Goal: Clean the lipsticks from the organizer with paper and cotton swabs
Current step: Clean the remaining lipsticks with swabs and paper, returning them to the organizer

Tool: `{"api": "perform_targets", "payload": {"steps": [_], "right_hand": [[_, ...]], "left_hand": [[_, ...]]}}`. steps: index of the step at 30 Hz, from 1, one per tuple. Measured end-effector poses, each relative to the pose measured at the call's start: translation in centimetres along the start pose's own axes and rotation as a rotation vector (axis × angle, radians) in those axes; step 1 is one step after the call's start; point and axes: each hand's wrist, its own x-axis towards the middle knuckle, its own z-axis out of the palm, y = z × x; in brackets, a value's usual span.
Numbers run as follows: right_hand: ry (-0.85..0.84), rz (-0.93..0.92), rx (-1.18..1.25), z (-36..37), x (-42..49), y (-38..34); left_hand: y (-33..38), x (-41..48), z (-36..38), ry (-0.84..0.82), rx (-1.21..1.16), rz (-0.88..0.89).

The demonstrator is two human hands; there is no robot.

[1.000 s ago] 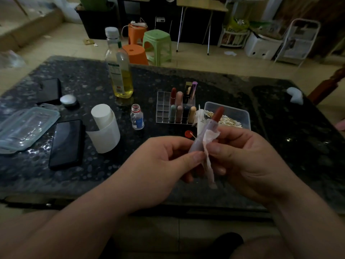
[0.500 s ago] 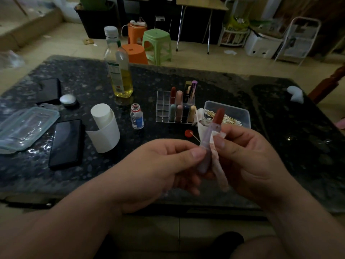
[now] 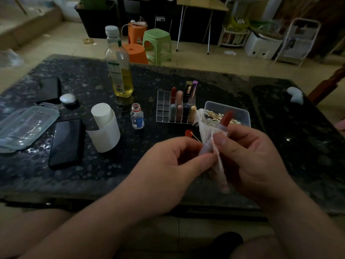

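Lipstick (image 3: 226,119) shifted slightly right over speckled table (image 3: 93,174); green stool (image 3: 157,43) behind.

You work in dim light. The dark counter (image 3: 115,176) shows only small glints on its left part, while the floor (image 3: 196,58) behind it is much brighter. Your view bends at the edges, and the paper (image 3: 221,176) looks slightly blurred.
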Motion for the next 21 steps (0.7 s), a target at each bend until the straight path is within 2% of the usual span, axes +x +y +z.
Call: {"api": "perform_targets", "payload": {"steps": [2,4,6,12,14,16,19,21], "right_hand": [[-0.033,-0.008,-0.043,-0.2,-0.1,-0.2],[-0.04,0.021,-0.048,-0.5,-0.1,-0.3],[-0.05,0.023,-0.051,-0.5,-0.1,-0.4],[0.013,-0.031,-0.155,-0.1,0.0,0.0],[0.023,-0.012,-0.13,0.1,0.0,-0.3],[0.005,0.007,-0.109,0.1,-0.1,-0.5],[-0.032,0.014,-0.117,0.0,-0.3,-0.9],[-0.055,0.031,-0.091,-0.1,-0.4,-1.0]], "left_hand": [[-0.2,0.3,-1.0,-0.172,-0.172,-0.073],[-0.2,0.3,-1.4,-0.218,-0.202,-0.074],[-0.1,0.3,-1.3,-0.157,-0.125,-0.04],[0.5,-0.1,0.0,0.166,0.063,0.046],[0.3,0.1,0.1,0.182,0.09,0.071],[-0.1,0.5,-0.4,0.049,0.05,-0.004],[-0.5,0.7,-1.3,-0.275,-0.238,-0.149],[-0.4,0.6,-1.4,-0.296,-0.261,-0.125]]}}
